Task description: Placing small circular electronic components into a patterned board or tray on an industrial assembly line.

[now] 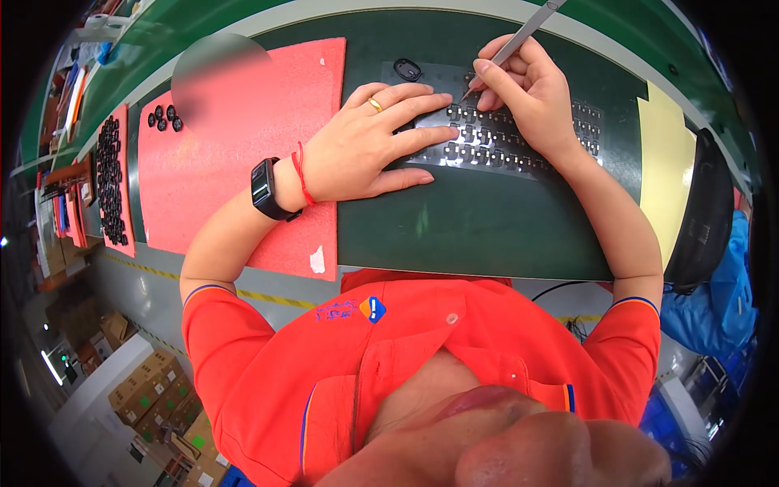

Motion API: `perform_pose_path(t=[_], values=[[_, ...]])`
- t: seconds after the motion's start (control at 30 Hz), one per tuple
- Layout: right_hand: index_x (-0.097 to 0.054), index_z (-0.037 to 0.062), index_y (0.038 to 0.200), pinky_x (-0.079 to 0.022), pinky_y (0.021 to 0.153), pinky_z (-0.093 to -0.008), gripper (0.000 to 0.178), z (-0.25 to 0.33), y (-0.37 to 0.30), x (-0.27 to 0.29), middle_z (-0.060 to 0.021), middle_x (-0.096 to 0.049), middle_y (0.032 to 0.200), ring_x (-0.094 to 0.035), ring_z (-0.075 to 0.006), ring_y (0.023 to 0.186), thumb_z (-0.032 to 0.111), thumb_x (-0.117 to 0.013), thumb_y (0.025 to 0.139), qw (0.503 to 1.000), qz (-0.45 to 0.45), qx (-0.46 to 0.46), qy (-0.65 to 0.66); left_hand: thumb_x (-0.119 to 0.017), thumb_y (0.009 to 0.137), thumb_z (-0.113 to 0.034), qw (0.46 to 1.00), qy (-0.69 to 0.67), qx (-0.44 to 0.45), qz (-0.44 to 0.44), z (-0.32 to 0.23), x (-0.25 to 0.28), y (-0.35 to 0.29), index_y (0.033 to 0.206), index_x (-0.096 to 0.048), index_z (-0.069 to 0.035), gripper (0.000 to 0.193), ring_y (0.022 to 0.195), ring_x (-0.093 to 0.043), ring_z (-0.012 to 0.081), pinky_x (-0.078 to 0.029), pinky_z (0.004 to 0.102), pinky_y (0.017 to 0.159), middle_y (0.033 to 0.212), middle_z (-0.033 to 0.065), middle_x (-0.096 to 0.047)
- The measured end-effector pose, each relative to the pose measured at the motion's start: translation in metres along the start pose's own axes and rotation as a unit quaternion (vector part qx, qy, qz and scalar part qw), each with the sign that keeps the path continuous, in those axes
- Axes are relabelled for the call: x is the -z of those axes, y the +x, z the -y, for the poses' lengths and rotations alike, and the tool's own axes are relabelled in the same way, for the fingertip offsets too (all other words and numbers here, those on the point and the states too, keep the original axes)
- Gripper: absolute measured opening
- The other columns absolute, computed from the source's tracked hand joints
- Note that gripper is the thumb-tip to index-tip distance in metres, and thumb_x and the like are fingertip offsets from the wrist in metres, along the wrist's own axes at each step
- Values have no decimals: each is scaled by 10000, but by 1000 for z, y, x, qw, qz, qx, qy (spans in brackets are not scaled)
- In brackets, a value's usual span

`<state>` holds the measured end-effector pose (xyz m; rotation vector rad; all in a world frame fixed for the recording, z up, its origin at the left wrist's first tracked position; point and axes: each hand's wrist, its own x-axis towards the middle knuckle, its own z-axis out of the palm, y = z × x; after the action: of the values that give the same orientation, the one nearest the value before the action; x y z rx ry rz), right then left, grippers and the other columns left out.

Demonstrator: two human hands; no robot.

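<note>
My left hand (381,138) lies flat with its fingers spread, the fingertips pressing on the left part of a clear plastic sheet (442,75). Rows of small black pieces with shiny spots (487,138) sit on that sheet. In my right hand (531,97) a pair of metal tweezers (519,40) is pinched, slanting down to the left. The tip points at the top row of pieces, close to my left index finger; whether it grips a piece is too small to tell. A black oval part (407,70) lies at the sheet's upper left, beyond my left fingers.
A pink foam mat (235,178) covers the left of the green tabletop (487,235), with several small black round parts (166,118) on it. Farther left, many black parts (112,178) lie on another pink mat. Yellow paper (661,162) and a black case (704,211) are at the right.
</note>
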<state>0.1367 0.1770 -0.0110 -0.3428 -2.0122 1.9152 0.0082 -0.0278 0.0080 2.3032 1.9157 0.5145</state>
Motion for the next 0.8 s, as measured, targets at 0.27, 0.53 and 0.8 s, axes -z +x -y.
perform_pose_path(t=[0.27, 0.53, 0.8], values=[[-547, 3, 1060, -495, 590, -209, 176, -4, 3, 7, -103, -653, 829, -608, -95, 623, 104, -595, 924, 999, 23, -25, 13, -683, 811, -321, 1000, -5, 7, -1, -1, -1, 1, 1268, -543, -191, 496, 1251, -426, 290, -338, 439, 1006, 1378, 78, -457], [-553, 0, 1060, -496, 592, -211, 178, -5, 5, 10, -111, -657, 826, -609, -103, 621, 112, -593, 927, 999, 26, -29, 15, -705, 786, -279, 1000, -18, 9, 2, -1, -1, 2, 1274, -545, -183, 523, 1249, -419, 312, -336, 448, 1015, 1382, 92, -447], [-540, -4, 1069, -493, 595, -207, 182, -4, 2, 5, -106, -652, 841, -607, -100, 622, 93, -594, 925, 1000, 15, -8, -2, -703, 784, -269, 1000, -21, 7, -5, -2, -2, 2, 1251, -553, -177, 499, 1249, -417, 317, -338, 445, 1014, 1371, 105, -451]])
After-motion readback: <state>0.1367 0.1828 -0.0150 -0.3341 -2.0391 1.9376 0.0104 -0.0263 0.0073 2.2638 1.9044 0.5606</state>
